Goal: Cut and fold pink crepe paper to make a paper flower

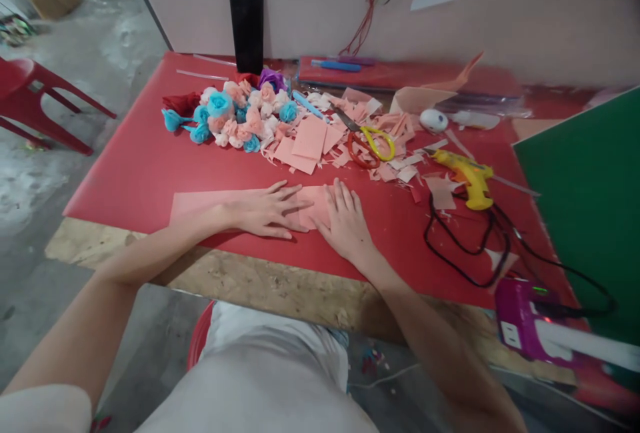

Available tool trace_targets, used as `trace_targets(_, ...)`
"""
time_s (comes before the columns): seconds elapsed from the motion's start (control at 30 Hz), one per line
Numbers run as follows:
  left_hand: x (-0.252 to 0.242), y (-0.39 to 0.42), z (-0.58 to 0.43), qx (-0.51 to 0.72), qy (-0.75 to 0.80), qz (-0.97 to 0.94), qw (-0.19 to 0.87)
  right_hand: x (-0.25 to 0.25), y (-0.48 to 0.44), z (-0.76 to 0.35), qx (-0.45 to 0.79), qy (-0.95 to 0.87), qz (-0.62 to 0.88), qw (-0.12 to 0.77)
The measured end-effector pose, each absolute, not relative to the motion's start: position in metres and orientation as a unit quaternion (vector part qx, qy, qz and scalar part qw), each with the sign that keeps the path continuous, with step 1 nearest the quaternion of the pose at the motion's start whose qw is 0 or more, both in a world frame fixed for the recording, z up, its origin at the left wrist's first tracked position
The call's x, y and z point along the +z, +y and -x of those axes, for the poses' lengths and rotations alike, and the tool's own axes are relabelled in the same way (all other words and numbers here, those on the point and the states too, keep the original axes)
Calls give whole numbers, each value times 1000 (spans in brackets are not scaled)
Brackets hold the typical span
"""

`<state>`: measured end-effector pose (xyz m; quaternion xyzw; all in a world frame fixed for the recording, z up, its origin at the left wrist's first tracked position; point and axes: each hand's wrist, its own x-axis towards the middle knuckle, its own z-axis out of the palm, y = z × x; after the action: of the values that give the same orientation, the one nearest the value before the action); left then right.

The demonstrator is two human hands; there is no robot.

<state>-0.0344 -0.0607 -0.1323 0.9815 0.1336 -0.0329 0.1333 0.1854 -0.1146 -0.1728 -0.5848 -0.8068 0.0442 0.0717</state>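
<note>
A long strip of pink paper [200, 205] lies flat near the front of the red table covering [135, 173]. My left hand [267, 211] rests on it with the fingers spread. At the strip's right end, where the paper looks doubled over, my right hand [345, 219] presses down with its fingers stretched out. Just beyond my hands are cut pink paper rectangles [309, 138] on a heap of scraps. Scissors with red and yellow handles [367, 143] lie on that heap.
Blue, pink and white paper flowers [235, 113] are bunched at the back left, by an upright black phone [247, 26]. To the right are a yellow glue gun [470, 176], its looped black cord and a purple power strip [530, 319]. A green board [590, 213] borders the right side.
</note>
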Motion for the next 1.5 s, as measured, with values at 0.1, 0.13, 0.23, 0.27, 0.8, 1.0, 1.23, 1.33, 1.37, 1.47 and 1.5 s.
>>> trace_targets(0.1, -132, -60, 34, -34, 127, -982, 136, -173, -115, -186, 49, -806, 586, 72)
trace_targets(0.13, -133, -60, 35, -34, 125, -982, 136, -172, -115, -186, 51, -806, 586, 70)
trace_targets(0.23, -136, -59, 35, -30, 125, -983, 134, -171, -115, -186, 54, -806, 585, 68)
trace_targets(0.27, -138, -58, 35, -25, 124, -983, 134, -171, -115, -186, 55, -807, 584, 68)
trace_targets(0.8, -145, -58, 36, 27, 108, -985, 134, -171, -119, -186, 3, -816, 574, 66)
trace_targets(1.0, -147, -58, 36, 23, 110, -984, 135, -170, -120, -190, 22, -803, 581, 134)
trace_targets(1.23, -149, -56, 37, 45, 95, -987, 120, -163, -106, -205, 16, -690, 691, 216)
trace_targets(1.33, -151, -56, 37, 52, 95, -987, 116, -163, -103, -205, 21, -697, 686, 210)
trace_targets(1.37, -151, -56, 37, 52, 95, -987, 115, -164, -103, -204, 24, -701, 681, 210)
trace_targets(1.47, -147, -57, 37, 46, 96, -988, 112, -164, -104, -203, 29, -708, 673, 212)
trace_targets(1.5, -145, -57, 37, 41, 98, -988, 111, -163, -104, -203, 29, -706, 675, 213)
